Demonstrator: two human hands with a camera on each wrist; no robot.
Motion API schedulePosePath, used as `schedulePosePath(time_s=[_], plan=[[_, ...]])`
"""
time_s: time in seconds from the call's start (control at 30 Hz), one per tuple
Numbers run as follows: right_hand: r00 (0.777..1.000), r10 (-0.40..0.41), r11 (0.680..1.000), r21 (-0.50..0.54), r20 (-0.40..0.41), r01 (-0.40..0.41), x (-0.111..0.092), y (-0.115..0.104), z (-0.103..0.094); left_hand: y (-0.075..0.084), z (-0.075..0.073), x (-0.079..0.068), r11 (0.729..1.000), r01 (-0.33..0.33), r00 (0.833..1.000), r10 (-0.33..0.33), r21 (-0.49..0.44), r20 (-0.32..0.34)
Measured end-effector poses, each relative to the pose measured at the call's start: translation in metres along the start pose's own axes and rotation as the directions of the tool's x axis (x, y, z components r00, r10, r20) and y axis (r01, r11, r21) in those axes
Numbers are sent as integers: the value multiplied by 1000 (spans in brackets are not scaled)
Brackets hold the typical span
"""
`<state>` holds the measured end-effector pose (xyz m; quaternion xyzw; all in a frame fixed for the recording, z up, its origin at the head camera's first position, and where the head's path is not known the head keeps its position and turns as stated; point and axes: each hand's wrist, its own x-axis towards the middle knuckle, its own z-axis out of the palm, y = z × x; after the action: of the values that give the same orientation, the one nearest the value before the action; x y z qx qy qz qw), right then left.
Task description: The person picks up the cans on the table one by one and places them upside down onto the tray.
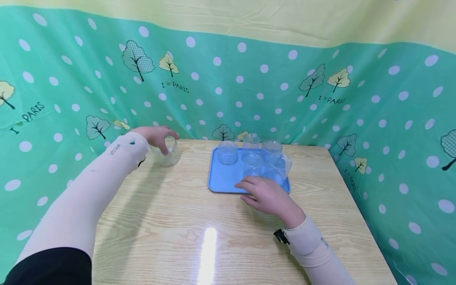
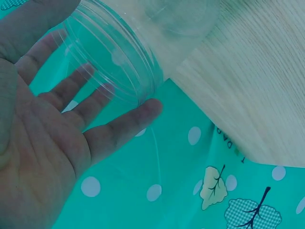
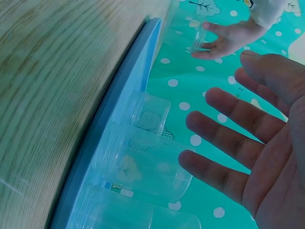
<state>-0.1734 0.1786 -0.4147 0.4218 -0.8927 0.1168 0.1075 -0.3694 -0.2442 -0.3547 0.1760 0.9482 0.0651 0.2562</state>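
At the far left of the table, my left hand [image 1: 156,137] holds a clear jar [image 1: 171,157] from above, thumb and fingers around its mouth. The left wrist view shows the jar's ridged rim [image 2: 138,71] between the thumb and spread fingers of that hand [image 2: 47,129]. My right hand [image 1: 267,196] is over the front edge of a blue tray [image 1: 225,180], its fingers loosely extended and holding nothing. Several clear jars stand on the tray, among them a short one [image 1: 228,153] at the back left and a wider one [image 1: 280,164] at the right.
The light wood table [image 1: 171,221] carries the tray toward its back right. A green dotted curtain [image 1: 228,87] with printed trees hangs along the back and both sides, close to the table's edges.
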Motion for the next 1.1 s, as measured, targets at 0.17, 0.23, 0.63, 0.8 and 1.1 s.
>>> schedulePosePath(time_s=[0.17,0.23,0.63,0.8,1.1], plan=[[1000,8,1000,-6,7,-8,0,-1,0,-1,0,0,1000,-2,1000,2,3,-6],[1000,7,1000,-10,10,-7,0,-1,0,-2,1,0,1000,-5,1000,5,2,-10],[1000,14,1000,-6,11,-14,0,-3,-3,-8,-2,-9,999,-38,996,40,31,-74],[1000,12,1000,-1,-1,-12,0,-2,-4,-5,2,-13,997,-65,992,68,32,-110],[1000,10,1000,-1,3,-10,0,-2,-4,3,11,-19,990,-138,973,140,23,-185]])
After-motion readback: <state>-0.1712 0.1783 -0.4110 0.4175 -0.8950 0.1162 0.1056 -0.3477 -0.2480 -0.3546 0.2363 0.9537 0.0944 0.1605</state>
